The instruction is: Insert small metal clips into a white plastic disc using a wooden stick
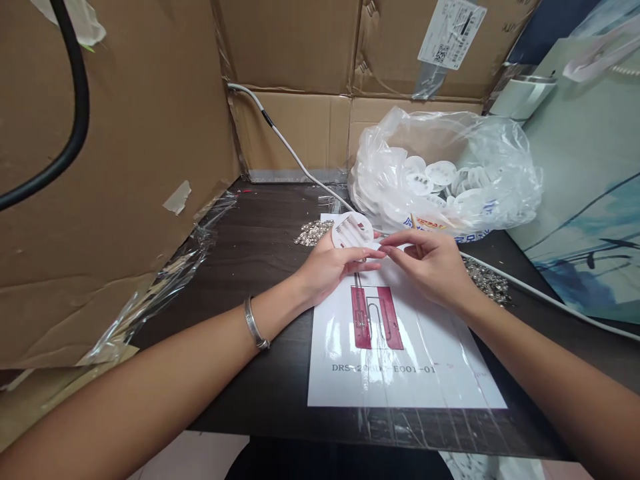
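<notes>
L hand grips white disc, R hand pinches thin wire at its edge w/ fingertips; weak pinch could drop it onto worktop.

The white sheet on the dark table has black letters near its bottom. They read about like "DRS-2000C-E001-01", but the middle part is blurry, so not 100% sure. Above the letters is a red drawing w/ no words. A white label is stuck on the cardboard box at the top. It has a small square code & black lines, too tiny to read. The bag under the plastic bag shows red & blue print, can't read it.
</notes>
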A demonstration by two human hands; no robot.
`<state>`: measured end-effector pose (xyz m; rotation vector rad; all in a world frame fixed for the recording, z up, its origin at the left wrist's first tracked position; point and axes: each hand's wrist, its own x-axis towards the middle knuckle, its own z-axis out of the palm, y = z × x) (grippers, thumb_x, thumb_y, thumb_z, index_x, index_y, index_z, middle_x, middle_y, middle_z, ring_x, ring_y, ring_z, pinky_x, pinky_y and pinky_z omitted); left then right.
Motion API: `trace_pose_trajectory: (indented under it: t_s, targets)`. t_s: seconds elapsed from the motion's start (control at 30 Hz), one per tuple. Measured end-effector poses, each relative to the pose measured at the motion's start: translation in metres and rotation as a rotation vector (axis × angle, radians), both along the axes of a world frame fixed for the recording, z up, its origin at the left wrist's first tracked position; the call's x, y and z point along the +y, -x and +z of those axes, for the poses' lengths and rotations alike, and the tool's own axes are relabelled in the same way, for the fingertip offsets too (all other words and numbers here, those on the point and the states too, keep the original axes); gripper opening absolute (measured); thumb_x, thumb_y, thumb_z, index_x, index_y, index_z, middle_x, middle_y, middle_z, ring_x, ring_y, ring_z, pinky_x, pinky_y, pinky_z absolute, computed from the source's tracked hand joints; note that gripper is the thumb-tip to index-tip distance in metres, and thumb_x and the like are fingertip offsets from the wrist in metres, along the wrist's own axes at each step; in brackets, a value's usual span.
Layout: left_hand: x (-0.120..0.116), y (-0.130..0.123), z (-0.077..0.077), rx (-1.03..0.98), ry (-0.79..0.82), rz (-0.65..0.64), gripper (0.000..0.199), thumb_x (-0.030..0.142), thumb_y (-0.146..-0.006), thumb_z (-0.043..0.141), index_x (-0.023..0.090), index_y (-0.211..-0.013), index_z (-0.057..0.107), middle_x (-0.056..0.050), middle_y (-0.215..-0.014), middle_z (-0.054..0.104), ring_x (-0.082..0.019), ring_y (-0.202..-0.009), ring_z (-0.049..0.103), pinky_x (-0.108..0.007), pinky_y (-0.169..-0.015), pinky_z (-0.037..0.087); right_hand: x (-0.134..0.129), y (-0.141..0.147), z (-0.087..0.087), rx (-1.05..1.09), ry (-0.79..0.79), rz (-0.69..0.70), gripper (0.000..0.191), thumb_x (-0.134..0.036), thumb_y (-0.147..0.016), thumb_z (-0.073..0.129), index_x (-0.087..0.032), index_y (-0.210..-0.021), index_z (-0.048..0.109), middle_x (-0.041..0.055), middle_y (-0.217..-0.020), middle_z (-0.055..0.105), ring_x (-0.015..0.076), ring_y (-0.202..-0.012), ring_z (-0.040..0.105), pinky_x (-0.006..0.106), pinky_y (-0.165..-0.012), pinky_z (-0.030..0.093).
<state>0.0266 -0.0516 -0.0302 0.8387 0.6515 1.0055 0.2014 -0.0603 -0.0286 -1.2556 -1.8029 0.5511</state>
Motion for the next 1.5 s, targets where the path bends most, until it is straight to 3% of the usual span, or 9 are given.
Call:
trace_pose_trajectory:
  t_s: [0.17, 0.27, 0.47, 0.93, 1.07, 1.33, 1.5]
  targets:
    - [0.001, -0.001, -0.003, 0.002, 0.013, 0.034, 0.044, 0.0, -0.064, 0.067, 0.012, -0.104, 0.055, -0.009, -0.095, 0.067, -0.02, -0.082, 0.069, -0.031, -0.07, 0.058, 0.003, 0.001, -0.005, -0.023, -0.094, 0.074, 0.023, -0.021, -0.088, 0.056, -0.019, -0.101, 0.075, 0.0048, -0.085, 0.071, 0.0094, -0.06, 0.053, 0.027, -0.057, 0.043]
    - [0.002, -0.001, -0.004, 0.003, 0.004, 0.031, 0.048, -0.002, -0.061, 0.066, 0.012, -0.105, 0.056, -0.008, -0.092, 0.068, -0.021, -0.082, 0.069, -0.032, -0.073, 0.058, 0.003, 0.004, -0.005, 0.034, -0.082, 0.099, 0.024, -0.022, -0.088, 0.059, -0.019, -0.107, 0.072, 0.0052, -0.092, 0.071, 0.0094, -0.062, 0.054, 0.026, -0.055, 0.043]
    - [0.001, 0.0, -0.004, 0.062, -0.022, 0.015, 0.035, 0.006, -0.064, 0.071, 0.009, -0.097, 0.057, -0.01, -0.08, 0.07, -0.019, -0.07, 0.07, -0.028, -0.069, 0.056, 0.003, 0.011, -0.007, 0.135, -0.07, 0.017, 0.007, -0.021, -0.081, 0.068, -0.016, -0.081, 0.073, 0.0022, -0.077, 0.072, 0.0077, -0.057, 0.052, 0.025, -0.053, 0.041]
    - [0.002, 0.0, -0.003, 0.102, -0.02, 0.024, 0.022, 0.015, -0.072, 0.075, 0.009, -0.088, 0.062, -0.004, -0.078, 0.066, -0.014, -0.06, 0.068, -0.023, -0.058, 0.057, 0.0, 0.015, -0.008, 0.268, -0.099, -0.025, 0.005, -0.021, -0.079, 0.07, -0.017, -0.078, 0.073, 0.0007, -0.073, 0.071, 0.0062, -0.052, 0.048, 0.024, -0.047, 0.037]
    - [0.002, -0.001, -0.003, 0.112, -0.015, 0.03, 0.021, 0.014, -0.072, 0.075, 0.008, -0.088, 0.063, -0.005, -0.079, 0.067, -0.014, -0.059, 0.068, -0.022, -0.056, 0.056, 0.0, 0.016, -0.008, 0.247, -0.111, -0.024, 0.004, -0.018, -0.079, 0.069, -0.016, -0.077, 0.072, -0.0006, -0.071, 0.069, 0.0042, -0.047, 0.04, 0.023, -0.045, 0.034]
    - [0.001, -0.001, -0.002, 0.106, -0.01, 0.019, 0.02, 0.015, -0.073, 0.075, 0.008, -0.088, 0.064, -0.005, -0.08, 0.067, -0.013, -0.058, 0.067, -0.022, -0.055, 0.056, 0.002, 0.015, -0.011, 0.176, -0.106, -0.066, 0.01, -0.026, -0.081, 0.069, -0.016, -0.081, 0.072, 0.0015, -0.077, 0.066, 0.006, -0.051, 0.042, 0.025, -0.047, 0.034]
    - [0.0, -0.002, -0.001, 0.125, 0.01, 0.07, 0.018, 0.013, -0.076, 0.071, 0.008, -0.089, 0.061, -0.006, -0.08, 0.067, -0.013, -0.06, 0.068, -0.023, -0.06, 0.057, 0.0, 0.016, -0.011, -0.062, -0.287, -0.105, 0.015, -0.024, -0.085, 0.064, -0.016, -0.079, 0.074, 0.0011, -0.063, 0.057, 0.0099, -0.055, 0.046, 0.029, -0.056, 0.038]
